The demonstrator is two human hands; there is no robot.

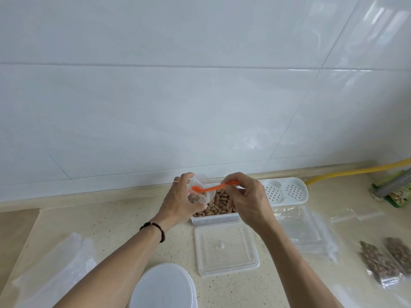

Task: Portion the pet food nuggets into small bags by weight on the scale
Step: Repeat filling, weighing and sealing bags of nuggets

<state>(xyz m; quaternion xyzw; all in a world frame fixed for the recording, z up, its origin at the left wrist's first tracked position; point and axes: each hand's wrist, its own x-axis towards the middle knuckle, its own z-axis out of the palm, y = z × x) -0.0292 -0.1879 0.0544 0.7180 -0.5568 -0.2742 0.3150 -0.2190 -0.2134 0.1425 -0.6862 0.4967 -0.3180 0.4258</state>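
The counter [111, 225] carries everything, and the landmark on it is the clear tub of nuggets [219, 205] standing against the tiled wall. Just in front of the tub lies its square lid [226, 250]; nearer the person and left of that sits a round white lid [164, 285]. To the tub's right spreads a stack of empty clear bags [311, 230], with a white perforated tray [287, 192] behind them, and well off to the right two filled bags [387, 256] lie flat. No scale can be picked out in this view. Over the tub's left edge the left hand [180, 201] grips a small open bag [200, 194] with its mouth turned rightward and some nuggets already inside. The right hand [246, 196], above the tub's right side, pinches the handle end of an orange spoon [211, 187]. The spoon's long axis runs nearly level, right to left, its bowl resting at the bag's mouth. The fill likely turns on that line: the bowl must tip inside the opening, which lies leftward of the right hand.
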